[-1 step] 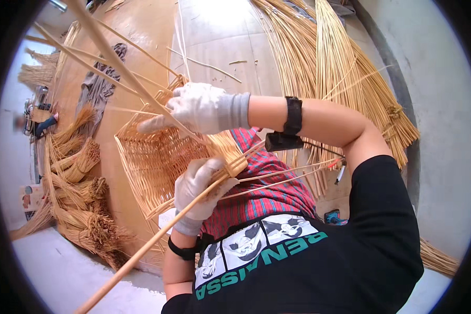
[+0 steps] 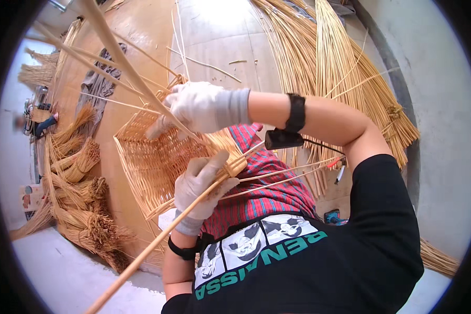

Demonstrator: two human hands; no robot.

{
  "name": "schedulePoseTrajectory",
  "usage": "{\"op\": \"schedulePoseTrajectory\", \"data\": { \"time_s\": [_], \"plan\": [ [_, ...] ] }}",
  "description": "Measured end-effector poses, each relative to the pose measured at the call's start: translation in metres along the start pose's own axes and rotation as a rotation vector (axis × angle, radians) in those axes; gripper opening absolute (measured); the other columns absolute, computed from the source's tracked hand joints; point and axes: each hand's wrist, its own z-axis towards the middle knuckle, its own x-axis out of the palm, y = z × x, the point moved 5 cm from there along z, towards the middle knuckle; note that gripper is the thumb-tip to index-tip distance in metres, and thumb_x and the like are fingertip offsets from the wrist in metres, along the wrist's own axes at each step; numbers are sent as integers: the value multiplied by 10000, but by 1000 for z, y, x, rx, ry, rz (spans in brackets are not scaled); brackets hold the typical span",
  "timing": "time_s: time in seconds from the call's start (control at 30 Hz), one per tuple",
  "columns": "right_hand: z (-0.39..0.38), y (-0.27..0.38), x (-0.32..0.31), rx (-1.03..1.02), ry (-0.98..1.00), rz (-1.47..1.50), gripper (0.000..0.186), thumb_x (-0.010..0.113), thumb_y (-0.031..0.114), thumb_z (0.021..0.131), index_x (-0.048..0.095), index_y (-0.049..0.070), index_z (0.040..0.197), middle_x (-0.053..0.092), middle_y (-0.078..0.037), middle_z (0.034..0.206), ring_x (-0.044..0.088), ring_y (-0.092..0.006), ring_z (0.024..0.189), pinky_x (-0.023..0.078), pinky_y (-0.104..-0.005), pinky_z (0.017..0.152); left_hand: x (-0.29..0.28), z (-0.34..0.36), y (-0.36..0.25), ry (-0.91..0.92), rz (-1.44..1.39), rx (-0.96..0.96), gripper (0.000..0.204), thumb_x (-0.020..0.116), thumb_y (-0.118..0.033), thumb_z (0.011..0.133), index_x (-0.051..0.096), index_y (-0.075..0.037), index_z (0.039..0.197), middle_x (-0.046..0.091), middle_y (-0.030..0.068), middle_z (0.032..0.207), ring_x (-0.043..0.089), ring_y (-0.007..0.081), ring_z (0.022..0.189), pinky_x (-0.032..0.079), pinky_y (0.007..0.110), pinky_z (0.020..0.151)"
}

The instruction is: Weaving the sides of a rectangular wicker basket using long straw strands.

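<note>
A woven wicker basket (image 2: 146,162) leans tilted against my lap, its hollow side facing me and long rods standing out from its rim. My gloved left hand (image 2: 196,191) is closed on the basket's near edge, with the thumb pressed by the rim. A thick rod (image 2: 136,261) runs past it toward the lower left. My gloved right hand (image 2: 196,107) is at the far edge, its fingers bent around a thin wicker rod (image 2: 110,99). Another thick rod (image 2: 125,63) crosses in front of that hand and partly hides the fingers.
Large bundles of long rods (image 2: 324,57) lie at the far right. Several shorter bundles (image 2: 83,199) are stacked along the left. A grey cloth (image 2: 97,83) and loose sticks (image 2: 204,64) are on the floor. A checked red cloth (image 2: 261,193) covers my lap.
My right hand's stretched finger has drawn back toward the palm, and the thin rod beside it has shifted. The left thumb has moved slightly along the rim. The basket stays almost in place.
</note>
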Motion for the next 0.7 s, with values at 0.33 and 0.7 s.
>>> {"op": "schedulePoseTrajectory", "data": {
  "time_s": [0.33,0.7],
  "plan": [
    [-40,-74,-5,379,-384,247,599,882,332,780,654,183,1314,689,-45,861,688,-197,815,548,-378,774,8,-1,2,-74,-54,64,747,960,-336,596,714,-179,1285,662,69,882,668,242,742,576,360,667],
    [-52,-24,6,-25,274,152,807,855,568,674,629,150,1326,716,-151,934,708,-347,896,557,-482,759,21,-34,3,-171,91,242,377,829,-224,719,707,-118,1059,758,89,1134,706,268,868,551,400,760]
  ]
}}
